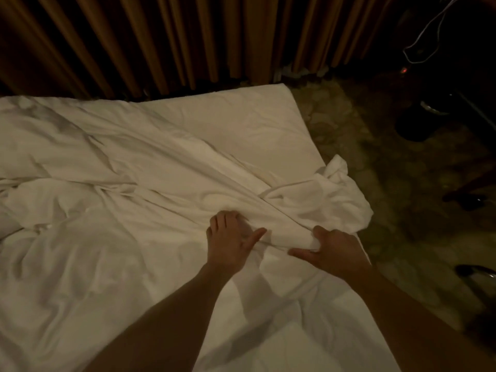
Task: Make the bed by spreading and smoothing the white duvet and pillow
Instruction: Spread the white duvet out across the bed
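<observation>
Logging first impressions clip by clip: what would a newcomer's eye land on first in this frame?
The rumpled white duvet fills the left and middle, bunched into a twisted ridge running toward the bed's right corner. Near the lower middle, the left hand rests on that ridge while the right hand grips a fold beside it. Dark pleated curtains hang behind the bed, with patterned carpet to the right.

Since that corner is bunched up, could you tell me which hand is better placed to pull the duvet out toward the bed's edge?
Probably the right hand: it grips the duvet fold beside the bunched corner. The left hand lies further in.
</observation>
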